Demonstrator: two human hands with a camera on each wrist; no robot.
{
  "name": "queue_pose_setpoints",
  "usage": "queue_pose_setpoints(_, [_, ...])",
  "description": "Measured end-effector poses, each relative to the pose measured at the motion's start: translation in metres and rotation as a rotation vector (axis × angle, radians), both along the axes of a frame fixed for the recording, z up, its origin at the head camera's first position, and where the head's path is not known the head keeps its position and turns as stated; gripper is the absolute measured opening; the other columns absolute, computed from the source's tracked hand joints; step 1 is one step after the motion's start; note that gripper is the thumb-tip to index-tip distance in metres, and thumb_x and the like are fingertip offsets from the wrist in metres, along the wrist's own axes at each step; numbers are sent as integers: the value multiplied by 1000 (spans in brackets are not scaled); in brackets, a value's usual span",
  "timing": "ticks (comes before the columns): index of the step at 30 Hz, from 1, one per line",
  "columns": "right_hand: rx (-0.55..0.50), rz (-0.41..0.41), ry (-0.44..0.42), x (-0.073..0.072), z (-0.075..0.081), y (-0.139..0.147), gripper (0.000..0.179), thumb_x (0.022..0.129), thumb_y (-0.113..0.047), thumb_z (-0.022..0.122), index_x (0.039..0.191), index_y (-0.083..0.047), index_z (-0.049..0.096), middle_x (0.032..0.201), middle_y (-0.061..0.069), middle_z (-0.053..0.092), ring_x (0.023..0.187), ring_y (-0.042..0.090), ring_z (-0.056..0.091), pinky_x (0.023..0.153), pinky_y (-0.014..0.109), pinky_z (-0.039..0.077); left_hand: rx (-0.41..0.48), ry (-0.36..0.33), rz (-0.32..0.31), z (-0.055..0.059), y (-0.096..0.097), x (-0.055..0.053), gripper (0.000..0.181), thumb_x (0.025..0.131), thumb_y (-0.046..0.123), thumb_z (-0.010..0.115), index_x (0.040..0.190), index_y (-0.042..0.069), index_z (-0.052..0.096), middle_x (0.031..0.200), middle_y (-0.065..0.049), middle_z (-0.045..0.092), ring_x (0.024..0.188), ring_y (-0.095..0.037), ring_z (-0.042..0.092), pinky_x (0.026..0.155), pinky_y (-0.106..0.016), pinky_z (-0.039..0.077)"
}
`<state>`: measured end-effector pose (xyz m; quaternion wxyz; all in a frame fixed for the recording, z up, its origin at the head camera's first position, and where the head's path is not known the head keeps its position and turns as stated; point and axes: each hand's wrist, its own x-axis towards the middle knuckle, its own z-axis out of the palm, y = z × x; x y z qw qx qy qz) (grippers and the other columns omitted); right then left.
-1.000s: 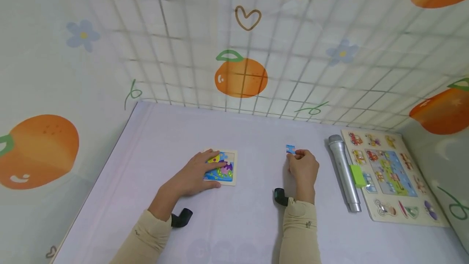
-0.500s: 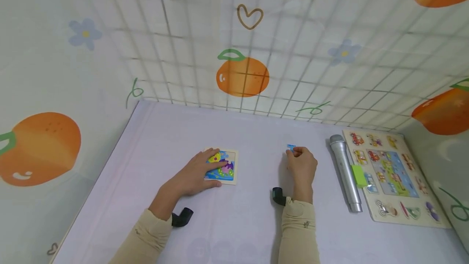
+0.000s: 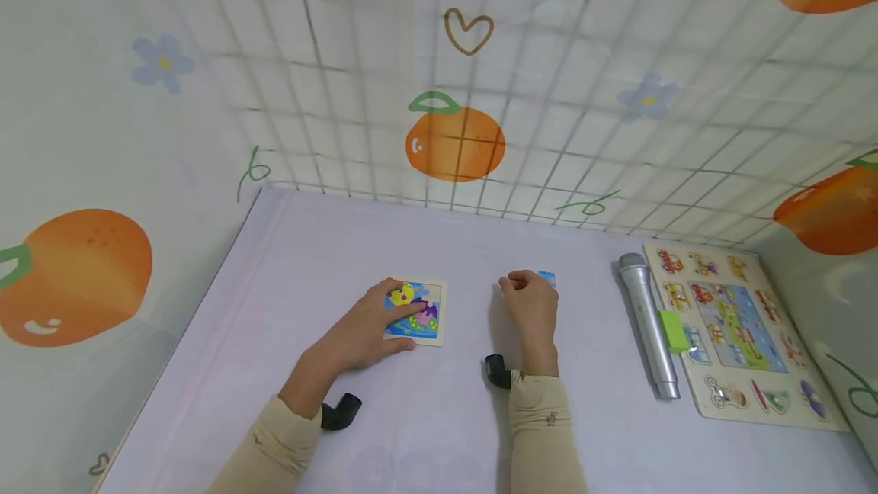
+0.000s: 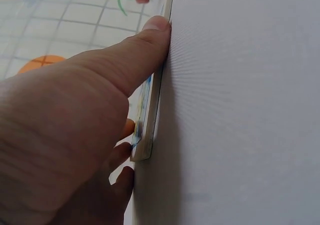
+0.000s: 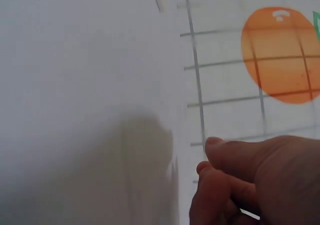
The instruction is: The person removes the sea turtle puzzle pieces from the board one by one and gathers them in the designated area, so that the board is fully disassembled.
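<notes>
My left hand (image 3: 363,326) lies across a small square wooden jigsaw puzzle (image 3: 432,332) with a sea-coloured picture, covering its left side. Its fingers spread over the board, and the left wrist view shows the thumb along the edge of the puzzle frame (image 4: 145,147). A bare patch shows at the puzzle's upper right. To the right, my right hand (image 3: 531,311) hovers over the table with thumb and fingertips drawn together; whether anything is between them is hidden. A blue puzzle piece (image 3: 547,278) lies just behind it, partly covered by the hand.
A silver microphone (image 3: 648,326) with a lime-green block (image 3: 674,331) beside it lies at the right. Next to these is a larger wooden picture board (image 3: 737,399). A grid panel under printed cloth (image 3: 549,136) stands along the table's back edge.
My right hand has moved left from over the blue puzzle piece, which stays on the table. My left hand keeps its place on the jigsaw puzzle.
</notes>
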<state>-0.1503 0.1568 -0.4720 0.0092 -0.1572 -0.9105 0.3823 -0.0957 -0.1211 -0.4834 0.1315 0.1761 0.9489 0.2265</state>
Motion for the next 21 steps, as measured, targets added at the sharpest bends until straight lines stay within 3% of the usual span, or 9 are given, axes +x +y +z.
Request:
queue_pose_setpoints(11, [-25,120,-16,5,3,-50,20,95,-26,71,106,-11,77,86,4,70,74,18,60,61,25,45,15,-18,54,4,2,3,69,90,49,75,152,37,48,167,-9,23,153,-33,30,119,-52,39])
queue_pose_setpoints(17, [-146,230,-55,11,3,-71,21,97,-22,71,112,-9,76,88,6,72,55,12,62,54,24,52,9,-28,63,4,2,5,69,91,50,74,153,37,47,168,-9,21,155,-33,28,118,-53,41])
queue_pose_setpoints(21, [-140,310,-43,13,2,-80,22,97,-21,71,114,-7,76,90,7,74,56,8,62,55,22,52,14,-30,57,4,1,5,68,91,50,74,153,36,47,168,-9,22,155,-33,27,117,-53,41])
